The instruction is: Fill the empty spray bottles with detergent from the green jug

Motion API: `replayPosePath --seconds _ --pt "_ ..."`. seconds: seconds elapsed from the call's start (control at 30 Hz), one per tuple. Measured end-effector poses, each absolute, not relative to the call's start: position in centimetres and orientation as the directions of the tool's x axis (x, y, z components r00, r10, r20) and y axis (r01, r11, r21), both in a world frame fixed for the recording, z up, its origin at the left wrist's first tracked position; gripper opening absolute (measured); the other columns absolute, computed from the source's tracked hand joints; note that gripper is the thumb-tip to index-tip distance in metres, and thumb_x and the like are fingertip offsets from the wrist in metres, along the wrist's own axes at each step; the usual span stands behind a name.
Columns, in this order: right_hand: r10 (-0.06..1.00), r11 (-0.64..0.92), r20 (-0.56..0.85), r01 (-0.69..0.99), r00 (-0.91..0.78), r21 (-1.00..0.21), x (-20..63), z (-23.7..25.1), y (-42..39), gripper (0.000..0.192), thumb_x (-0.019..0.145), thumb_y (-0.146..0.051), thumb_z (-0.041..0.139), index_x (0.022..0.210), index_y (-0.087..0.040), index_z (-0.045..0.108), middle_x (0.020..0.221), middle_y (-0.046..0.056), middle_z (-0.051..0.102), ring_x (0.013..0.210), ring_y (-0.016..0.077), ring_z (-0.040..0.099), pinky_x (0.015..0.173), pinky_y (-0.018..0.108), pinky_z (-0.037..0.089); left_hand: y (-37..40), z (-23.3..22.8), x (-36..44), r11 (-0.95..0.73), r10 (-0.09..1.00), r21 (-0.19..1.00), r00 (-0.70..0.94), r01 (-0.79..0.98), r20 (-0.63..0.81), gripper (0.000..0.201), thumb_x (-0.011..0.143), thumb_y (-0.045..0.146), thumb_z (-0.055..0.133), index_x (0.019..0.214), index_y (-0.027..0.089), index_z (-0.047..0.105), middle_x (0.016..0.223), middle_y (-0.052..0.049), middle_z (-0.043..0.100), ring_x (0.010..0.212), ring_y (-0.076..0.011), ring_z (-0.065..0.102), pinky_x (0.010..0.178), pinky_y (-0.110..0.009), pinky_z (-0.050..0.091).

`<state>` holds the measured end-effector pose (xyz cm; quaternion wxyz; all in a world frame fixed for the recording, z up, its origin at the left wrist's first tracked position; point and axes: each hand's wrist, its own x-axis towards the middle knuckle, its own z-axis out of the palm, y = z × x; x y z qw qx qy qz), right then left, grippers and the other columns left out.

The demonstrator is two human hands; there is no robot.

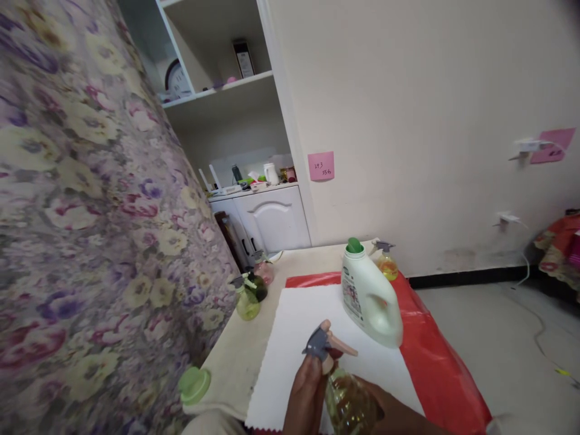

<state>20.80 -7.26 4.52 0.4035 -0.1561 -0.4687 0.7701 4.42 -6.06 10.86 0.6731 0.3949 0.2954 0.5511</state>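
— What do we have nearest the camera?

— Our left hand (308, 393) is wrapped around a clear spray bottle (347, 402) of yellowish liquid, fingers closed at its neck just below the grey trigger head (319, 343). The bottle is lifted above the white sheet (294, 338), at the sheet's near edge. Our right forearm runs in beside the bottle; the right hand is hidden behind it, so we cannot tell how it is set.

— And around the sheet?

— The sheet lies on the surface (235, 356) over a red plastic cover (430, 350). Left of the sheet's near corner sits a green lid (194, 384). On the sheet's far right stands a white detergent jug (369, 296) with a green cap. Beyond the sheet's far left corner stand a green spray bottle (247, 299) and a pinkish one (264, 270); behind the jug is a small yellow spray bottle (387, 263).

— Farther back?

— Past the sheet, a white cabinet (272, 220) with open shelves meets a pale wall bearing a pink note (321, 165). A flowered curtain (67, 211) hangs left of the sheet.
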Motion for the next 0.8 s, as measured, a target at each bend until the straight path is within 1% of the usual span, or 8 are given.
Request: replayPosePath --seconds 0.13,0.27,0.37,0.43,0.5,0.57,0.7,0.8 --pt "0.686 -0.248 0.134 -0.403 -0.715 -0.881 21.3 5.4 -7.4 0.081 0.058 -0.035 0.086 0.131 -0.021 0.054 0.118 0.010 0.065 0.117 0.0317 0.056 0.102 0.043 0.040 -6.7 11.3 5.1 0.105 0.940 0.783 0.319 -0.613 0.124 0.037 0.083 0.045 0.062 0.109 0.019 0.070 0.097 -0.010 0.070 0.108 -0.0280 0.058 0.100 -0.042 0.037" --pt "0.628 -0.229 0.157 -0.374 -0.762 -0.899 21.9 7.0 -7.6 0.083 0.057 -0.040 0.086 0.132 -0.020 0.054 0.121 0.009 0.065 0.122 0.0334 0.052 0.106 0.044 0.036 -7.4 11.3 5.3 0.170 0.910 0.782 0.400 -0.599 0.108 0.035 0.078 0.048 0.066 0.093 0.017 0.073 0.083 -0.009 0.068 0.098 -0.0266 0.061 0.096 -0.041 0.039" --pt "0.658 -0.190 0.163 -0.372 -0.735 -0.909 22.1 7.5 -7.8 0.091 0.057 -0.038 0.087 0.137 -0.023 0.048 0.129 0.009 0.060 0.128 0.0320 0.046 0.110 0.044 0.032 -7.6 11.2 5.5 0.152 0.938 0.832 0.342 -0.534 0.048 0.036 0.075 0.051 0.068 0.081 0.016 0.072 0.078 -0.008 0.068 0.092 -0.0258 0.062 0.089 -0.038 0.043" --pt "0.712 -0.151 0.172 -0.388 -0.680 -0.909 21.9 7.4 -7.9 0.098 0.056 -0.031 0.089 0.142 -0.027 0.042 0.137 0.008 0.053 0.131 0.0296 0.043 0.112 0.043 0.029 -7.5 11.1 5.8 0.129 0.975 0.897 0.221 -0.423 -0.035 0.037 0.073 0.052 0.070 0.077 0.015 0.071 0.078 -0.008 0.069 0.089 -0.0255 0.063 0.084 -0.036 0.045" --pt "0.748 -0.134 0.172 -0.400 -0.641 -0.907 21.6 7.2 -7.8 0.101 0.054 -0.024 0.090 0.142 -0.027 0.040 0.139 0.008 0.051 0.130 0.0286 0.045 0.110 0.042 0.032 -7.4 11.0 6.0 0.099 0.994 0.951 0.068 -0.291 -0.083 0.039 0.071 0.053 0.072 0.077 0.015 0.072 0.081 -0.009 0.070 0.087 -0.0251 0.063 0.082 -0.034 0.046" --pt "0.754 -0.148 0.173 -0.421 -0.634 -0.895 21.3 7.1 -7.8 0.096 0.054 -0.022 0.089 0.139 -0.025 0.044 0.136 0.010 0.053 0.125 0.0292 0.050 0.106 0.042 0.038 -7.4 11.0 6.1 0.077 0.997 0.967 -0.006 -0.245 -0.081 0.041 0.070 0.054 0.072 0.083 0.016 0.073 0.090 -0.010 0.071 0.091 -0.0257 0.063 0.083 -0.034 0.046" --pt "0.735 -0.156 0.206 -0.457 -0.645 -0.875 21.4 7.0 -7.8 0.088 0.055 -0.029 0.089 0.133 -0.022 0.050 0.127 0.011 0.059 0.119 0.0299 0.054 0.101 0.041 0.042 -7.4 11.2 5.6 0.089 0.984 0.902 0.178 -0.422 -0.014 0.050 0.069 0.054 0.073 0.105 0.020 0.070 0.105 -0.012 0.070 0.107 -0.0305 0.059 0.091 -0.039 0.043" --pt "0.748 -0.143 0.183 -0.424 -0.638 -0.894 21.6 7.2 -7.8 0.086 0.054 -0.027 0.089 0.132 -0.023 0.051 0.122 0.010 0.062 0.116 0.0291 0.057 0.101 0.042 0.041 -7.3 11.1 5.6 0.085 0.974 0.879 0.223 -0.470 0.025 0.041 0.066 0.047 0.078 0.095 0.018 0.070 0.094 -0.011 0.071 0.092 -0.0263 0.063 0.082 -0.036 0.045"
